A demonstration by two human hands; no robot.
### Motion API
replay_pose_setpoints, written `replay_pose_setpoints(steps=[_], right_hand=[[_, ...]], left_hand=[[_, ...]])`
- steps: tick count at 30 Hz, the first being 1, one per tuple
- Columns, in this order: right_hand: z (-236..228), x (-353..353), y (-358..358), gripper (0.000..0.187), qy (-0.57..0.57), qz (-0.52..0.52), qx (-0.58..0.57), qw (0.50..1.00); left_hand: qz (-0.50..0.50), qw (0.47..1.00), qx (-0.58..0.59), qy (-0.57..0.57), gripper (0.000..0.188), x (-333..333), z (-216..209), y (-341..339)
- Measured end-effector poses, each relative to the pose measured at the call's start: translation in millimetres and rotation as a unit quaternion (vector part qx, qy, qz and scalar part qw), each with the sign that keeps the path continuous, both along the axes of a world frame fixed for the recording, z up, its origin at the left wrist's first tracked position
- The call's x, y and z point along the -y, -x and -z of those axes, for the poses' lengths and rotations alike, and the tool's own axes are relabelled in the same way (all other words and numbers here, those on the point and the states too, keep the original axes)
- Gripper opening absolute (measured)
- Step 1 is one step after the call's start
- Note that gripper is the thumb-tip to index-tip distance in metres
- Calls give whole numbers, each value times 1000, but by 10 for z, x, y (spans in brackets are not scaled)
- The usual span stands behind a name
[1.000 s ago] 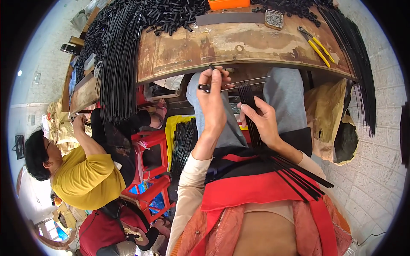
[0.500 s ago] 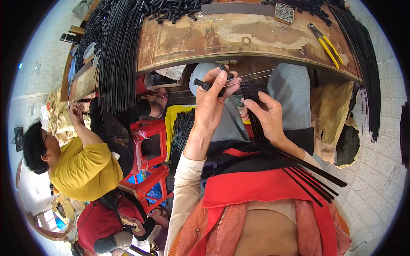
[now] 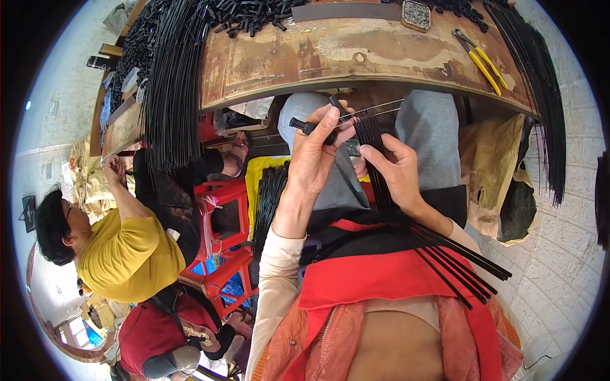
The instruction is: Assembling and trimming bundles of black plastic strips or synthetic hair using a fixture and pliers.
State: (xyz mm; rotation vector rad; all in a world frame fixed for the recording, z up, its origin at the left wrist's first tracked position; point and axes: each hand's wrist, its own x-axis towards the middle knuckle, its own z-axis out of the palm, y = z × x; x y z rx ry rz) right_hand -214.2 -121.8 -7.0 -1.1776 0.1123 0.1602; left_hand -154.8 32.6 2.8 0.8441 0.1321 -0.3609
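My left hand (image 3: 311, 155) is closed around black tubular pieces (image 3: 302, 126), whose knobbed ends stick out past the thumb and fingers. Thin metal wires (image 3: 385, 105) run rightward from this hand and cross the upper ends of a bundle of thin black rods (image 3: 375, 165). Whether the wires pass through the rod ends or only lie against them, I cannot tell. My right hand (image 3: 399, 166) grips the bundle between thumb and fingers. Below that hand the rods fan out across my lap and red apron (image 3: 362, 279), their thicker ends toward the lower right.
A worn wooden table (image 3: 267, 63) carries heaped black tubular parts (image 3: 251, 14), a small tin (image 3: 416, 15) and yellow-handled pliers (image 3: 481, 62). Long black rods (image 3: 171, 95) hang over its edge. At left, a person in yellow (image 3: 124, 257) sits near red stools (image 3: 222, 222); another wears dark red (image 3: 149, 333).
Both hands keep their hold on the pieces, wires and rods, nearly still. The whole view has shifted slightly, with the table and pliers a little further left and up.
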Motion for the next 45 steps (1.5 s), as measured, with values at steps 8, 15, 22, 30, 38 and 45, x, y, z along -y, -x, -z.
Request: replay_pose_setpoints(steps=[8, 15, 22, 30, 38, 45], right_hand=[[24, -16, -4, 14, -21, 6, -5, 1000], [30, -34, -1, 14, -18, 9, -3, 1000], [18, -38, -6, 13, -4, 5, 4, 1000], [20, -39, 0, 13, -3, 1, -4, 1000], [15, -35, 0, 13, 2, -4, -4, 1000], [3, -27, -10, 13, -3, -4, -3, 1000]], left_hand=[[-26, 998, 46, 30, 41, 41, -43, 10], [-42, 998, 41, 1, 35, 4, 25, 2], [-56, 998, 23, -1, 25, 6, 15, 10], [-39, 999, 24, -28, 31, 9, -8, 39], [-27, 999, 33, -33, 34, 8, -3, 48], [-25, 998, 41, -36, 35, 42, -29, 58]])
